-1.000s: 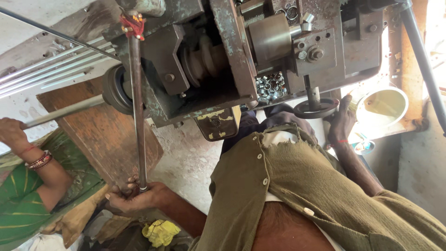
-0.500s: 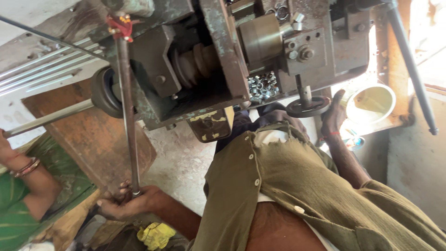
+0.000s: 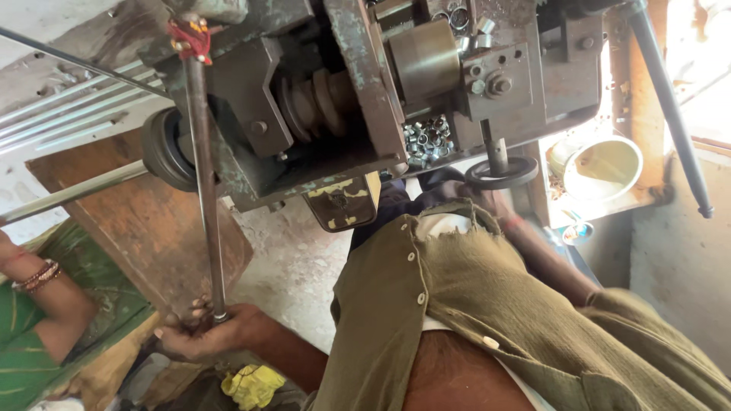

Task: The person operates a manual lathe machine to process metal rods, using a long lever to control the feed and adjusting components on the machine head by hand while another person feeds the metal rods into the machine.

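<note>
— Two hands, both busy. Our left hand (image 3: 199,335) is closed around the bottom end of the lever (image 3: 204,183), fingers wrapped just under where the rod meets the palm.

— And the rest of it?

— It runs straight up from our grip to a red-tied joint on the machine (image 3: 358,99). Bare steel, thin, stiff; we judge it won't flex, but smooth metal may slip in a greasy palm, so low and full-fisted seems the sound hold.

— Our right hand (image 3: 487,199)?

— Up at the handwheel (image 3: 501,173), just below its rim. We cannot tell whether the fingers are closed on it; the sleeve (image 3: 548,259) and blur hide that. Cast iron, heavy, rigid, best taken by the rim.
</note>
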